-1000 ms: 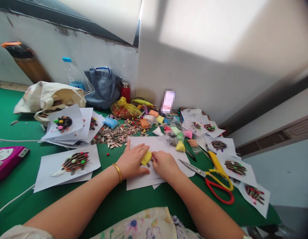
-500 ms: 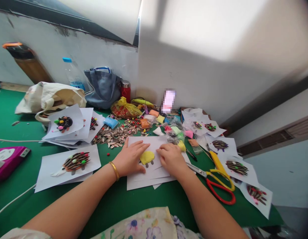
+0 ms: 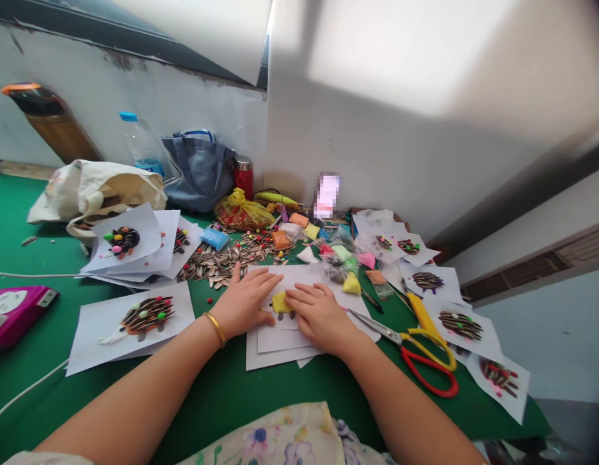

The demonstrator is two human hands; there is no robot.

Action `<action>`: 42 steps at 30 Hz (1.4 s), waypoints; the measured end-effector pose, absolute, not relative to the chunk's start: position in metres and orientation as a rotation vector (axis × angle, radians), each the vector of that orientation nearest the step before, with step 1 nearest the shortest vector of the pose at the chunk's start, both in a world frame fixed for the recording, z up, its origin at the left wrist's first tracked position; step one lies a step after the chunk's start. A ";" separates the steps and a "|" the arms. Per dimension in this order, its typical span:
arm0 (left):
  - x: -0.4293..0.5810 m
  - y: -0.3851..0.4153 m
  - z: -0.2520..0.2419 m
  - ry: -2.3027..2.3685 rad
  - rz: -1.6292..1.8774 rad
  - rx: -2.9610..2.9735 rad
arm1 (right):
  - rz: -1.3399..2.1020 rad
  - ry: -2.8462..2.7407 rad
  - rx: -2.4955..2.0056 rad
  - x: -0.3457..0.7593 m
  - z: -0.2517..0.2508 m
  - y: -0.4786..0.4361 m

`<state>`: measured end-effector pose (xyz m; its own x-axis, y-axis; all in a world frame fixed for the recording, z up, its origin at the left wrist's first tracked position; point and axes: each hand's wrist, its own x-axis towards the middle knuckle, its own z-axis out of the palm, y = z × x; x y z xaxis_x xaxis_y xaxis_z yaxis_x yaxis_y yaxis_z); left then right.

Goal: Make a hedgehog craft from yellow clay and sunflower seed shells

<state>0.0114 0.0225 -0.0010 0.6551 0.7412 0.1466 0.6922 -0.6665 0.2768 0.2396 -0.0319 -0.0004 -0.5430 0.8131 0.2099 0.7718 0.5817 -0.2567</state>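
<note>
A yellow clay animal shape (image 3: 278,302) with small grey feet lies on a white paper sheet (image 3: 274,342), on top of other sheets. My left hand (image 3: 248,300) rests on the paper's left side, fingers spread and flat, thumb below the shape. My right hand (image 3: 321,316) lies flat with its fingers stretched out over the right part of the yellow clay, covering it. Nothing is gripped in either hand. Just behind the paper spreads a pile of sunflower seeds (image 3: 216,265). Large scissors (image 3: 410,342) with red and yellow handles lie right of my right hand.
Finished hedgehog pictures lie on the left (image 3: 148,316) and right (image 3: 461,326). Bagged coloured clay (image 3: 350,284) sits behind the paper. A phone (image 3: 327,196) leans on the wall. At the back stand a blue bag (image 3: 199,171) and a red flask (image 3: 243,177). A magenta device (image 3: 25,313) is far left.
My right hand has moved left onto the yellow clay, its fingers now stretched out. My left hand has shifted slightly left, off the clay's edge. The top sheet has shifted a little.
</note>
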 end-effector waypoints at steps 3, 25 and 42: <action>0.011 0.023 -0.002 1.174 0.371 2.666 | 0.256 -2.514 -1.304 0.233 0.000 -0.032; 0.014 0.019 -0.003 1.007 0.274 2.697 | 0.330 -2.455 -1.431 0.238 -0.001 -0.030; 0.008 0.023 0.001 1.056 0.311 2.593 | 0.287 -2.362 -1.447 0.248 -0.005 -0.023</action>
<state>0.0083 0.0233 0.0013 0.7027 0.7072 0.0785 0.6367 -0.6742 0.3743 0.2484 -0.0233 -0.0053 -0.4140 0.8897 0.1924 0.8177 0.4563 -0.3509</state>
